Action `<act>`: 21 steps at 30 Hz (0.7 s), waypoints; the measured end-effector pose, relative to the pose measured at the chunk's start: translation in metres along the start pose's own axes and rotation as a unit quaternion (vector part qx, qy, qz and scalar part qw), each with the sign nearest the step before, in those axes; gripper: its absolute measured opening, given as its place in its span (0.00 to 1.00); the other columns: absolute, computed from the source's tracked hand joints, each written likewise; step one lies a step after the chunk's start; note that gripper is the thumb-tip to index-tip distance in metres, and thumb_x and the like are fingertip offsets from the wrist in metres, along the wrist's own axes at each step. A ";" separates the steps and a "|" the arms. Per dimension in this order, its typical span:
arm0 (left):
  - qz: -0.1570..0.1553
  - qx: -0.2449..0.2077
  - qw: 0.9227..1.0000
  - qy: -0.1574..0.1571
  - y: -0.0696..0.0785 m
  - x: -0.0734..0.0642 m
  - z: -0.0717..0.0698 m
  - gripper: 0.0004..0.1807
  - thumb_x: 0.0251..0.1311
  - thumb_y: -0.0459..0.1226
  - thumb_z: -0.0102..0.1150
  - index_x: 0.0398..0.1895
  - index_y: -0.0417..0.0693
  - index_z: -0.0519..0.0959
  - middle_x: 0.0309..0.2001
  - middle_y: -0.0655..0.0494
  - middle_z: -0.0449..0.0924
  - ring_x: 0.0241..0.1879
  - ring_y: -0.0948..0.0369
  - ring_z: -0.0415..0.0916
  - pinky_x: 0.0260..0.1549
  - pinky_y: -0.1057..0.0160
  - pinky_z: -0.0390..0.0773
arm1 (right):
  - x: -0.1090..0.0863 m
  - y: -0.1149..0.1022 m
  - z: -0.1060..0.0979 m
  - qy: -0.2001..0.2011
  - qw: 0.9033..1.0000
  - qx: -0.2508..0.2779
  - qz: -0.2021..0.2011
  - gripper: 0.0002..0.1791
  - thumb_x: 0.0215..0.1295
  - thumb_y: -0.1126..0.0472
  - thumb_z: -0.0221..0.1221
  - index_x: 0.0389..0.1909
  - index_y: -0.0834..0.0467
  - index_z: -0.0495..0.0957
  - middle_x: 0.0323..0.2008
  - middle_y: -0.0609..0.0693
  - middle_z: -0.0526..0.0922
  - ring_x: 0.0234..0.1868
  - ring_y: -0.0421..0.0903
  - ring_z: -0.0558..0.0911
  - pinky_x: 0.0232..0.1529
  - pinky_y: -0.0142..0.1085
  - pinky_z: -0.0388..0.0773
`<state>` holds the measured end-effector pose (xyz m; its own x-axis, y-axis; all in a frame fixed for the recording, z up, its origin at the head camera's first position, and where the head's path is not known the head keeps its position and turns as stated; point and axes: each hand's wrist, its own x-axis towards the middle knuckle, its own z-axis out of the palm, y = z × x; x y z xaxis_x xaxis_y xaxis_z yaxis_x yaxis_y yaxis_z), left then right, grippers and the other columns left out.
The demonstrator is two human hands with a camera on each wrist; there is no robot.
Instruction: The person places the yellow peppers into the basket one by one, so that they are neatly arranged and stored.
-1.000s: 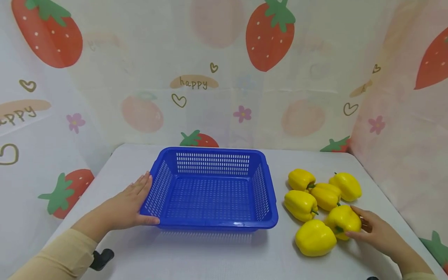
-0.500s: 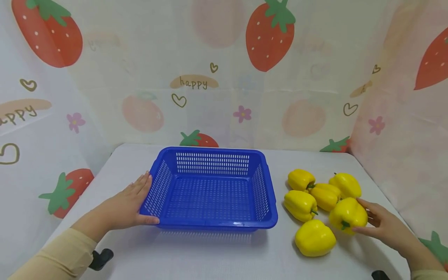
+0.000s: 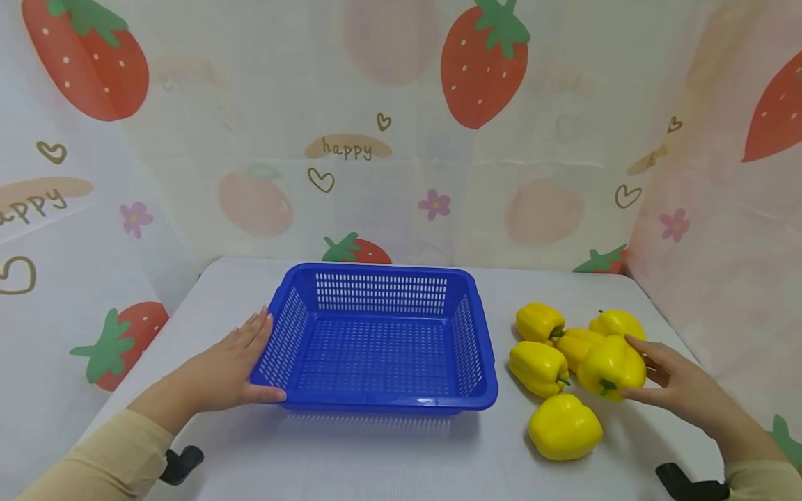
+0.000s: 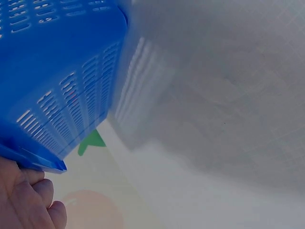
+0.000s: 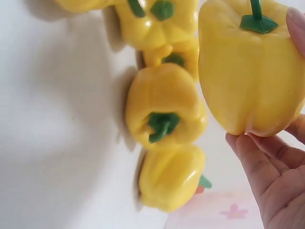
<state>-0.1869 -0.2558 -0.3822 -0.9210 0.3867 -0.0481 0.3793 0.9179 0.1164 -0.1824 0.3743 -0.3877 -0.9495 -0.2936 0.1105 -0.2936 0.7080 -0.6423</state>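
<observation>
My left hand (image 3: 228, 365) rests along the left side of a blue plastic basket (image 3: 376, 401), fingers straight against the outer rim and thumb at the front corner. In the left wrist view, fingers (image 4: 44, 193) show beside the basket's rim (image 4: 33, 157). My right hand (image 3: 679, 386) holds a yellow bell pepper (image 3: 610, 365) between thumb and fingertips, raised above the table. The right wrist view shows this bell pepper (image 5: 250, 81) upright, green stem on top, fingers (image 5: 257, 164) under its lower end. Nothing lies inside the basket.
Several more yellow bell peppers lie on the white table (image 3: 351, 463) right of the basket, one nearest pepper (image 3: 565, 426) at the front and another pepper (image 3: 537, 367) behind it. A strawberry-printed curtain (image 3: 401, 209) surrounds the table. Dark wrist straps (image 3: 182, 465) show at both sleeves.
My right hand has lifted the bell pepper from beside the front one, first rightward, then up and back toward the left. It now overlaps the rear peppers. My left hand and the basket stay put.
</observation>
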 end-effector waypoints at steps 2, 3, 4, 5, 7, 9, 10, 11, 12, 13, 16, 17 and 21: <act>0.000 -0.002 1.000 0.000 0.000 0.000 0.000 0.68 0.38 0.75 0.45 0.70 0.34 0.38 0.71 0.38 0.36 0.69 0.44 0.36 0.62 0.41 0.48 | 0.004 -0.004 0.000 0.000 1.000 0.002 -0.013 0.45 0.51 0.61 0.66 0.66 0.69 0.53 0.59 0.70 0.60 0.48 0.11 0.55 0.44 0.09 0.60; 0.000 -0.003 1.000 0.001 0.000 0.000 0.000 0.68 0.38 0.75 0.46 0.70 0.34 0.38 0.71 0.38 0.36 0.69 0.44 0.36 0.62 0.41 0.48 | 0.006 -0.006 0.001 -0.002 1.000 0.003 -0.017 0.45 0.51 0.61 0.67 0.66 0.69 0.53 0.59 0.69 0.60 0.48 0.12 0.55 0.44 0.09 0.59; 0.000 -0.003 1.000 0.001 0.000 0.000 0.000 0.68 0.38 0.75 0.46 0.70 0.34 0.39 0.71 0.38 0.36 0.69 0.44 0.36 0.63 0.41 0.48 | 0.008 -0.008 0.001 -0.003 1.000 0.003 -0.022 0.45 0.51 0.61 0.67 0.66 0.69 0.53 0.60 0.69 0.60 0.49 0.12 0.55 0.45 0.09 0.59; 0.000 -0.003 1.000 0.002 0.000 0.000 0.000 0.68 0.38 0.75 0.46 0.70 0.34 0.39 0.71 0.38 0.36 0.69 0.44 0.36 0.62 0.41 0.48 | 0.010 -0.010 0.001 -0.004 1.000 0.004 -0.027 0.45 0.51 0.61 0.67 0.66 0.69 0.53 0.60 0.69 0.59 0.49 0.13 0.56 0.45 0.09 0.59; 0.000 -0.003 1.000 0.002 0.001 0.000 0.000 0.68 0.38 0.75 0.47 0.70 0.34 0.39 0.71 0.38 0.36 0.69 0.44 0.36 0.62 0.41 0.48 | 0.015 -0.014 0.002 -0.006 0.999 0.006 -0.040 0.45 0.51 0.61 0.67 0.66 0.69 0.54 0.60 0.68 0.59 0.50 0.14 0.58 0.46 0.10 0.60; 0.000 -0.003 1.000 0.002 0.001 0.000 0.000 0.68 0.38 0.75 0.46 0.70 0.34 0.39 0.71 0.38 0.36 0.69 0.44 0.36 0.62 0.41 0.48 | 0.020 -0.018 0.003 -0.004 0.998 0.004 -0.055 0.44 0.50 0.62 0.67 0.65 0.69 0.55 0.59 0.66 0.61 0.50 0.15 0.59 0.46 0.10 0.60; 0.000 -0.004 1.000 0.001 0.001 0.000 0.000 0.68 0.38 0.75 0.47 0.70 0.34 0.39 0.71 0.38 0.36 0.69 0.43 0.36 0.62 0.41 0.48 | 0.023 -0.020 0.004 -0.003 0.998 0.002 -0.064 0.44 0.50 0.61 0.67 0.65 0.69 0.56 0.59 0.65 0.61 0.50 0.16 0.60 0.47 0.10 0.60; -0.001 -0.006 1.000 0.001 0.001 0.000 -0.001 0.68 0.38 0.74 0.47 0.70 0.34 0.39 0.71 0.38 0.36 0.69 0.43 0.36 0.62 0.41 0.48 | 0.025 -0.022 0.004 -0.003 0.998 -0.002 -0.069 0.44 0.50 0.61 0.67 0.65 0.68 0.56 0.58 0.64 0.62 0.50 0.16 0.61 0.47 0.11 0.60; -0.001 -0.007 1.000 0.000 0.001 0.000 -0.001 0.68 0.38 0.74 0.48 0.70 0.34 0.39 0.71 0.38 0.36 0.69 0.43 0.36 0.62 0.41 0.48 | 0.028 -0.024 0.004 -0.005 0.997 -0.006 -0.072 0.44 0.50 0.60 0.68 0.65 0.68 0.56 0.58 0.63 0.63 0.50 0.17 0.61 0.47 0.11 0.60; -0.001 -0.009 1.000 0.000 0.002 0.000 -0.002 0.68 0.38 0.74 0.48 0.70 0.34 0.39 0.71 0.38 0.36 0.69 0.43 0.36 0.62 0.41 0.48 | 0.031 -0.027 0.004 -0.008 0.997 -0.010 -0.072 0.45 0.50 0.59 0.68 0.65 0.68 0.56 0.58 0.62 0.64 0.50 0.17 0.62 0.47 0.11 0.60; -0.001 -0.009 1.000 0.000 0.003 -0.001 -0.003 0.68 0.38 0.75 0.46 0.70 0.34 0.39 0.71 0.38 0.36 0.69 0.43 0.36 0.62 0.41 0.48 | 0.039 -0.034 0.005 -0.024 0.997 -0.013 -0.066 0.46 0.50 0.56 0.68 0.66 0.67 0.56 0.57 0.60 0.65 0.49 0.18 0.63 0.48 0.12 0.61; -0.001 -0.007 1.000 -0.001 0.003 -0.001 -0.003 0.68 0.37 0.76 0.45 0.70 0.34 0.39 0.71 0.38 0.36 0.69 0.43 0.36 0.62 0.41 0.48 | 0.041 -0.037 0.006 -0.029 0.997 -0.014 -0.064 0.46 0.50 0.55 0.68 0.66 0.67 0.56 0.57 0.59 0.65 0.49 0.18 0.63 0.48 0.13 0.61; -0.001 -0.006 1.000 0.000 0.003 -0.001 -0.003 0.69 0.37 0.76 0.44 0.70 0.33 0.40 0.71 0.38 0.37 0.69 0.43 0.37 0.63 0.41 0.48 | 0.051 -0.047 0.010 -0.037 0.997 -0.018 -0.070 0.46 0.49 0.54 0.68 0.66 0.65 0.57 0.57 0.58 0.66 0.49 0.20 0.64 0.49 0.15 0.63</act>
<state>-0.1848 -0.2533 -0.3788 -0.9220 0.3842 -0.0479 0.3759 0.9179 0.1274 -0.2165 0.3199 -0.3594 -0.8887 -0.4364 0.1403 -0.4276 0.6789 -0.5969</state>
